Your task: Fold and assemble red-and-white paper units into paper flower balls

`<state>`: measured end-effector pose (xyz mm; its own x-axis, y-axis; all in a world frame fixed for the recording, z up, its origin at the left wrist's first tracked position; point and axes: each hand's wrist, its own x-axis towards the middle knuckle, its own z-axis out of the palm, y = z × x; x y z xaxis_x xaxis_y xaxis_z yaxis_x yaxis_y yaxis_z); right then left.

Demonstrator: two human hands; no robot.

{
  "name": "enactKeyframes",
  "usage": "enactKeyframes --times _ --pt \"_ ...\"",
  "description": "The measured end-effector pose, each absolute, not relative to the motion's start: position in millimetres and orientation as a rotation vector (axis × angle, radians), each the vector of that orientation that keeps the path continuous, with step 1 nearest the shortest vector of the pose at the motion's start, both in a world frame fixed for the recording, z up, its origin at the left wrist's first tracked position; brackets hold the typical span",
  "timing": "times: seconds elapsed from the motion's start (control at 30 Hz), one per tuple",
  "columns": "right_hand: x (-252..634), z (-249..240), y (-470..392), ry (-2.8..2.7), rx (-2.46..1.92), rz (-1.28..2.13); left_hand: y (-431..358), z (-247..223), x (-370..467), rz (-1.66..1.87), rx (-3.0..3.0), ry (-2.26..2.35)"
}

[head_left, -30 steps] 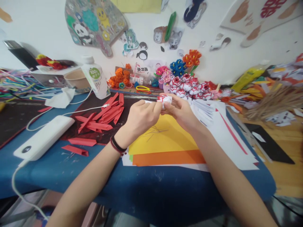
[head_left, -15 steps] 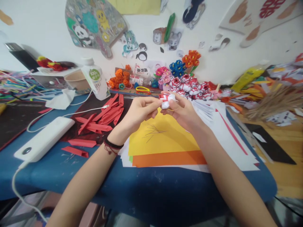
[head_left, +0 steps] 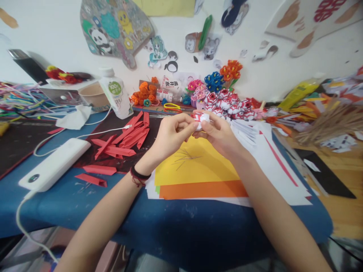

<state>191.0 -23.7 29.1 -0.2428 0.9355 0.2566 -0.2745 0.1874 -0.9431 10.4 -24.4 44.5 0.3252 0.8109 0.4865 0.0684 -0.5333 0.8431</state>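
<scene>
A small red and white folded paper piece point(head_left: 202, 118) is held between both hands above the yellow paper point(head_left: 198, 162). My left hand point(head_left: 177, 130) pinches its left side with thumb and fingers. Around its right side the fingers and thumb of my right hand point(head_left: 217, 130) are wrapped. Several thin wires point(head_left: 185, 155) lie on the yellow sheet below the hands. Folded red paper strips point(head_left: 121, 141) are piled on a dark mat to the left.
A white power bank point(head_left: 55, 164) with a cable lies at the left, near a white bottle point(head_left: 116, 94). Behind the hands stand red and white paper flowers point(head_left: 227, 102). White sheets point(head_left: 272, 166) and a black board point(head_left: 323, 172) are at the right.
My left thumb has moved slightly right, further over the paper piece, and the piece looks a little turned. The view has shifted slightly.
</scene>
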Motion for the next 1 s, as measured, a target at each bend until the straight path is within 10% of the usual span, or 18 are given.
enactKeyframes --times 1.0 --pt "192.3 29.5 -25.4 -1.295 -0.649 1.468 -35.0 52.5 14.8 1.518 2.159 1.053"
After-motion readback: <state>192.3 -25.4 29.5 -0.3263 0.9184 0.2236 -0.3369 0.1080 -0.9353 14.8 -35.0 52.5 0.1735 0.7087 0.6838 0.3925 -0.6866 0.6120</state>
